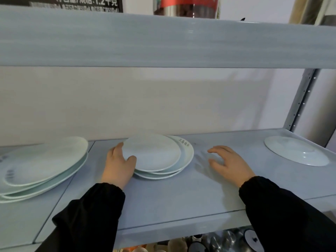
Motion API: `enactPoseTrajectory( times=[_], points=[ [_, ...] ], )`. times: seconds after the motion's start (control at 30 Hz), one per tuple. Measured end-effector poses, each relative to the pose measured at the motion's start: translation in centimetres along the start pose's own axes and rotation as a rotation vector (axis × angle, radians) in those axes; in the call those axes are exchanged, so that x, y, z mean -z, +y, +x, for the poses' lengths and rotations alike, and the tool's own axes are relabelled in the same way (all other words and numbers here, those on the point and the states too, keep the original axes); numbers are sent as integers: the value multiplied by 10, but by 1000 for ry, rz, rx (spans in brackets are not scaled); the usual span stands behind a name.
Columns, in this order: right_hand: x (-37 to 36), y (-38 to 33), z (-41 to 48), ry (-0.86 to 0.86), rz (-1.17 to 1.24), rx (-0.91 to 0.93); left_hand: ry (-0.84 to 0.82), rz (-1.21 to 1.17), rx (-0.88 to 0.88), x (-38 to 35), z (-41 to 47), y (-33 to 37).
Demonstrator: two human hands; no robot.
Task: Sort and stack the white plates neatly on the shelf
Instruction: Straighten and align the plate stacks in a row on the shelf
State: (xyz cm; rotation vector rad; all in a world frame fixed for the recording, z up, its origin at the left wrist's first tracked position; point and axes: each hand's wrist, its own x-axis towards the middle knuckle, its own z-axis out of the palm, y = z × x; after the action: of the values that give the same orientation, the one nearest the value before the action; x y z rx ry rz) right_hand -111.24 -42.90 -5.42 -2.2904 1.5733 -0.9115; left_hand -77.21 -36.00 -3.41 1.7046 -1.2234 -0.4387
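L hand [119, 166] on mid stack [163, 172], R hand [230, 163] free.
L pinches top plate [154, 153] rim, thumb on top; R open, fingers spread, low over shelf [181, 193], contact unclear. Big stack [45, 160] at left, lone plate [296, 151] far right.

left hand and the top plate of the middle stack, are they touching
Touching. The head view shows the left hand gripping the top plate at its left rim, thumb on its face.

Soft, fairly bright indoor light falls evenly, leaving faint shadows on the shelf [163, 197] left of the right hand [231, 164]. That hand looks blurred. Wide-angle distortion bends the shelf edges at far left and right.
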Motion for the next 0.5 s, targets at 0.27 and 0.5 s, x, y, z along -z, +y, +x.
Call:
enactPoseTrajectory(
  times=[0.27,0.5],
  points=[
    [1,-3,-2,-22,-12,26,52,102,-54,1,-1,-4],
    [7,1,-4,-27,-27,81,109,426,-337,-22,-15,19]
  ],
)
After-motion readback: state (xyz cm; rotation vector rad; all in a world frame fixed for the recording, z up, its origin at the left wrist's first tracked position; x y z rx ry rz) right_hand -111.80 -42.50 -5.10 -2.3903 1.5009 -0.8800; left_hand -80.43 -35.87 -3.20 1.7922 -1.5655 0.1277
